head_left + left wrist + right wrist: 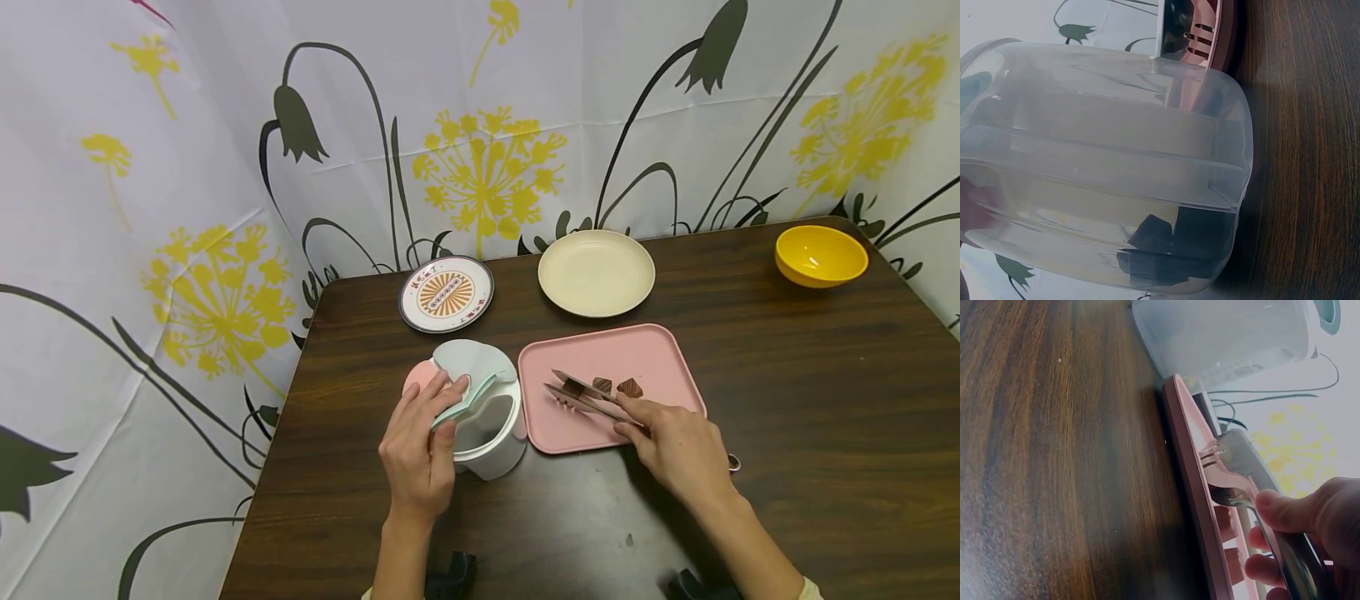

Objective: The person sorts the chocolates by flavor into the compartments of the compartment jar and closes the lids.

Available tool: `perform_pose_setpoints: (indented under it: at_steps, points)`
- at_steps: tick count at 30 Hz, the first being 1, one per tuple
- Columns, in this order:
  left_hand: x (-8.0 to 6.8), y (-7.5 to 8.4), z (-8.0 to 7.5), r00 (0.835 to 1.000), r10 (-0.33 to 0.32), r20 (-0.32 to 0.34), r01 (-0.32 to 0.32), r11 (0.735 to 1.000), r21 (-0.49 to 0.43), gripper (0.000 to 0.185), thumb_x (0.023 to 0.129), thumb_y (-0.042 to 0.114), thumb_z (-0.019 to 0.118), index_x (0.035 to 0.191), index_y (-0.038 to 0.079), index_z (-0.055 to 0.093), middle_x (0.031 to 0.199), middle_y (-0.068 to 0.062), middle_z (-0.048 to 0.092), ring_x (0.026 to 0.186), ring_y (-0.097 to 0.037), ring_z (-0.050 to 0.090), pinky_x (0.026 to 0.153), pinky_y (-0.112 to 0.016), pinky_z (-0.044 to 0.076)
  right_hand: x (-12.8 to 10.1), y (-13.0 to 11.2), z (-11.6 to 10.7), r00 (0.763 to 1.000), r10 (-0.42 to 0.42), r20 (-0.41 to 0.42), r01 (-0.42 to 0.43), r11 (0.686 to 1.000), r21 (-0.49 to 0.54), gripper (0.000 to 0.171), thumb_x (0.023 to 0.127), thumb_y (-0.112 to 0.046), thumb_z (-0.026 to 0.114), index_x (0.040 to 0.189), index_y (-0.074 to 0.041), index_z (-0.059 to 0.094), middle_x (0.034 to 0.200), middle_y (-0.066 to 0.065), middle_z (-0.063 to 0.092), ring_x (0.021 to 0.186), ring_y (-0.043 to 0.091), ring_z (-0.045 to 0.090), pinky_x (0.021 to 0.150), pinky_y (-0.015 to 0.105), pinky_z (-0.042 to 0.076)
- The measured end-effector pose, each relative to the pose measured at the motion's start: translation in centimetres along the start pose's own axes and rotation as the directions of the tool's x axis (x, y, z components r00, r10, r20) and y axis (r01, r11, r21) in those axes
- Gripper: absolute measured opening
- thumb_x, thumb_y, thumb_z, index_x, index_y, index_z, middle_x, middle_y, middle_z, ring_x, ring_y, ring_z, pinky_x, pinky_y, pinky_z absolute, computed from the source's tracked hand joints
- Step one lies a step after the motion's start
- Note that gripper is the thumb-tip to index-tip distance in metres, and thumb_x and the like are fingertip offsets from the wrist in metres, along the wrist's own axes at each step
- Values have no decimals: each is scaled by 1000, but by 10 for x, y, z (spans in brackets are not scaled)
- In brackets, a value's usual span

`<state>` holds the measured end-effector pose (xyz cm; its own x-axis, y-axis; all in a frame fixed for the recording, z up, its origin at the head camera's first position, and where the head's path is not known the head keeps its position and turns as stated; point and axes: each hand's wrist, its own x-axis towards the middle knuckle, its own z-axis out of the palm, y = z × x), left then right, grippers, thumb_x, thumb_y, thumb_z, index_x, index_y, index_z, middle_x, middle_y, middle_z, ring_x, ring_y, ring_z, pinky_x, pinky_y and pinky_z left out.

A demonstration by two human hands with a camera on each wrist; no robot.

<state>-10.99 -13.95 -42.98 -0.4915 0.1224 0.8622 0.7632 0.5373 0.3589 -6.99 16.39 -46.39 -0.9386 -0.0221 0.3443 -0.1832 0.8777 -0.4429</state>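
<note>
A white translucent container (491,433) stands on the dark wooden table (787,400), its mint flip lid (472,367) raised. My left hand (423,442) grips the lid's edge and the container's left side. In the left wrist view the container wall (1116,162) fills the frame. My right hand (678,446) holds metal tongs (588,396) over the pink tray (645,354). The tong tips close around a brown chocolate piece (573,387). Two more brown pieces (630,387) lie on the tray beside them. The right wrist view shows the tongs (1238,469) above the tray edge (1191,487).
At the back stand a patterned small plate (446,293), a cream plate (596,272) and a yellow bowl (821,255). A flowered curtain hangs behind and to the left. The table's left edge runs close to the container.
</note>
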Motion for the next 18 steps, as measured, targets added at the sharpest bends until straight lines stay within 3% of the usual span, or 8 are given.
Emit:
perform_pose_setpoints:
  at_steps: [12, 18]
  points:
    - [0, 1, 0, 1000, 0, 6, 0, 1000, 1, 36, 102, 27, 47, 107, 1, 71, 109, -10, 73, 109, -33, 66, 103, -50, 41, 2, 1, -12, 994, -14, -110, 22, 997, 79, 42, 75, -24, 84, 117, -23, 75, 107, 0, 74, 76, 36, 70, 48, 51, 47]
    - [1, 2, 0, 1000, -8, 7, 8, 1000, 3, 37, 103, 27, 45, 110, 1, 71, 110, -10, 72, 109, -33, 66, 103, -51, 41, 6, -7, -28, 970, -82, -229, 117, 982, 147, 43, 71, -20, 87, 113, -20, 76, 104, -2, 74, 74, 27, 72, 50, 47, 48]
